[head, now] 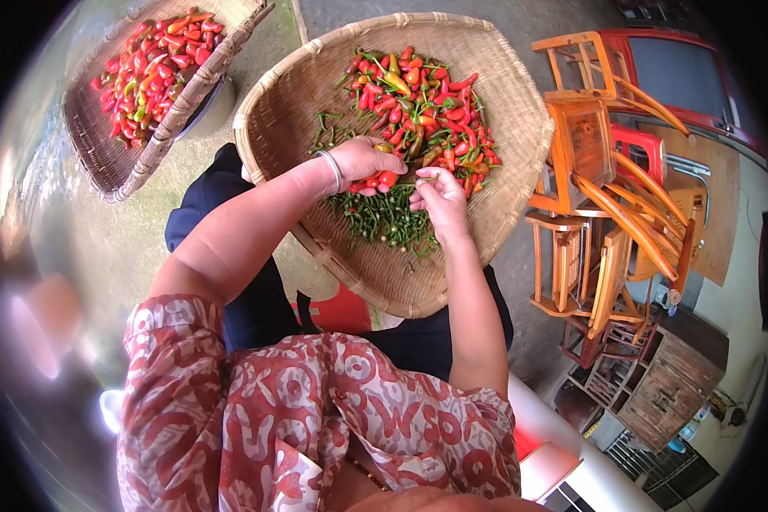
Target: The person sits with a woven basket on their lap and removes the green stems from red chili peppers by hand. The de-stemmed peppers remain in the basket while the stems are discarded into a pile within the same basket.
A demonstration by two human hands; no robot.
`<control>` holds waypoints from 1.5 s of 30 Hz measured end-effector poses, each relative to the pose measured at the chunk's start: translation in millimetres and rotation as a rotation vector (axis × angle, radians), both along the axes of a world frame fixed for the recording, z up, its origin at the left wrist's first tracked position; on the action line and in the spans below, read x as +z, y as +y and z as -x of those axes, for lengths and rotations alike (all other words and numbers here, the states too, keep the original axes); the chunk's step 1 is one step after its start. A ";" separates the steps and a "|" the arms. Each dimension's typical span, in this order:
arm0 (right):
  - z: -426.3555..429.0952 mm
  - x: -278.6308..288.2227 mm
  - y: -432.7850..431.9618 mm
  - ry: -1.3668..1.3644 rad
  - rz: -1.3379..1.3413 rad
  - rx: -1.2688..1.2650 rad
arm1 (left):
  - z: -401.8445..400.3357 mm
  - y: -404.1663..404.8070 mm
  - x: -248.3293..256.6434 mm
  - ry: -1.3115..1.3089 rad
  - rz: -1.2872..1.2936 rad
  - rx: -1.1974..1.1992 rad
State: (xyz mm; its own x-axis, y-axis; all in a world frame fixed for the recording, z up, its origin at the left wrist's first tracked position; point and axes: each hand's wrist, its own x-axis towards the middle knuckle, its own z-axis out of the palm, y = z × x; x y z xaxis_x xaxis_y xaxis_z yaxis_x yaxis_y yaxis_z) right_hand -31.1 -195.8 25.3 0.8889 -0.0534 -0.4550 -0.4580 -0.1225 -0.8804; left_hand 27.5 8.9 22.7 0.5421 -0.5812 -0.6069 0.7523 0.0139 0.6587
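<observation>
A shallow woven bamboo basket [505, 109] rests across my lap. Inside it, a heap of red, orange and dark green chili peppers [416, 96] lies on the far side. Closer to me is a pile of loose green pepper stems [387, 221]. My left hand [361, 160], with a metal bangle at the wrist, holds several red peppers [381, 182] in its curled fingers, and a greenish one shows near the thumb. My right hand [441, 198] pinches a thin green stem [430, 178] between thumb and fingertips, close beside the left fingers. Part of what lies between the hands is hidden.
At the upper left, a second bamboo basket [89, 137] with red peppers sits tilted over a metal vessel [221, 102]. Stacked wooden chairs [582, 153], a red stool [643, 150] and a wooden cabinet [659, 390] stand to the right. Something red [339, 310] lies between my legs.
</observation>
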 end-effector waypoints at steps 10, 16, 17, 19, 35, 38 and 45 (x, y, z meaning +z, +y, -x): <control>15.7 30.8 3.8 -0.011 -0.224 -0.054 | 5.4 -9.1 2.6 -0.032 0.127 -0.191; 19.7 22.9 11.3 -0.157 -0.108 -0.026 | 9.4 -9.5 4.8 -0.014 0.122 -0.289; 20.2 16.3 12.4 -0.266 0.050 0.026 | 11.3 -9.7 4.3 -0.016 0.109 -0.308; 20.4 7.6 15.3 -0.481 0.372 0.126 | 13.6 -11.6 4.4 -0.002 0.067 -0.292; 22.3 55.6 -38.4 -0.069 1.141 0.709 | -64.4 158.4 38.9 -0.259 -0.135 0.792; 17.9 75.6 -39.4 -0.113 1.016 0.614 | -106.0 281.0 35.6 -0.143 -0.313 1.019; 15.3 35.0 -68.5 -0.118 1.065 0.491 | -113.6 249.3 50.0 -0.256 -0.494 0.888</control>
State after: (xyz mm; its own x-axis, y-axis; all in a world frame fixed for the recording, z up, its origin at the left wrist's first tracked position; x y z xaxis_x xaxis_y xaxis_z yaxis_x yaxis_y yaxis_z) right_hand -46.4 -264.3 60.3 0.9536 0.0030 -0.3011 -0.0795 -0.9620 -0.2613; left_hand 141.0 258.2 72.7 0.7984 0.3701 -0.4749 0.4403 0.1792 0.8798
